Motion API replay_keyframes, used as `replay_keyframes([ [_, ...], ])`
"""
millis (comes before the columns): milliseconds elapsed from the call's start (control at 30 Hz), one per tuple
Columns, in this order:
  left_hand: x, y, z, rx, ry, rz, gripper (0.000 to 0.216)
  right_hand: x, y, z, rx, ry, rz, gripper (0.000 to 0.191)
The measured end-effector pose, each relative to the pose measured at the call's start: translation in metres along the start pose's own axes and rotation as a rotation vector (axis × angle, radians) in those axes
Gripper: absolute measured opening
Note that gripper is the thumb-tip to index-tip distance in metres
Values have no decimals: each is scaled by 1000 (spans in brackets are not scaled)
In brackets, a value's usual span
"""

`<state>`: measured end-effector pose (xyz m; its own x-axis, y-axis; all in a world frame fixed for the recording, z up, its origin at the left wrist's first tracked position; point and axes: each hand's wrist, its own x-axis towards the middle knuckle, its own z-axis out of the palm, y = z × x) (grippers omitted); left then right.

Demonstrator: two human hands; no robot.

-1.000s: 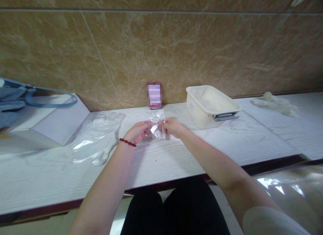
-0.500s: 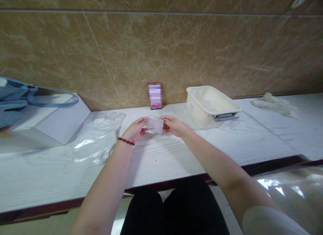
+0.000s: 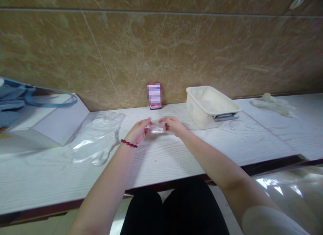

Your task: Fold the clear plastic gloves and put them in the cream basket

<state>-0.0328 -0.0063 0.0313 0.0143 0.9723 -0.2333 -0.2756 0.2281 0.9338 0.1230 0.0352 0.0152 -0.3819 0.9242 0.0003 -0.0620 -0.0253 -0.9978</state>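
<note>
Between my hands is a small folded piece of clear plastic, held just above the white wood-grain table. My left hand, with a dark red bead bracelet at the wrist, grips its left end. The fingers of my right hand are closed on its right end. Whether the folded plastic is a glove or a bag cannot be made out. To the left, clear plastic gloves lie flat and spread out on the tabletop.
A phone leans against the marbled wall. Right of it stands a cream plastic bin with a grey handle. Crumpled translucent plastic lies farther right. At left, a white box sits beside a blue bag.
The plastic between my hands is now folded lower and looks flatter. My left hand has shifted slightly to the right, its thumb side raised.
</note>
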Motion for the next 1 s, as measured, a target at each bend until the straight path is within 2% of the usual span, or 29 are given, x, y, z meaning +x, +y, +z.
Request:
replay_keyframes([
  [167, -1, -7, 4, 94, -31, 64, 29, -1, 4, 0, -174, -10, -59, 25],
  [300, -3, -4, 3, 129, -75, 80, 41, -2, 2, -1, -202, -41, -2, 35],
  [433, -2, -2, -2, 182, -77, 131, 45, -5, -2, -3, -217, -97, -43, 44],
  [533, -1, -1, -8, 204, -126, 168, 48, -6, -2, -5, -224, -145, -78, 49],
  [700, -1, 1, -14, 151, -209, 249, 56, -4, -2, -5, -72, -179, -135, 69],
  [767, -2, 2, -14, 137, -223, 273, 63, -3, -2, -4, 27, -167, -100, 74],
  [833, -2, 2, -14, 130, -236, 280, 74, -1, -2, -4, 83, -165, -24, 64],
  [900, -1, 2, -13, 113, -234, 255, 82, 1, -1, -5, 96, -163, 37, 45],
  [1000, 4, -3, -10, 92, -109, 226, 71, 3, 1, -6, 89, -152, 72, 30],
])
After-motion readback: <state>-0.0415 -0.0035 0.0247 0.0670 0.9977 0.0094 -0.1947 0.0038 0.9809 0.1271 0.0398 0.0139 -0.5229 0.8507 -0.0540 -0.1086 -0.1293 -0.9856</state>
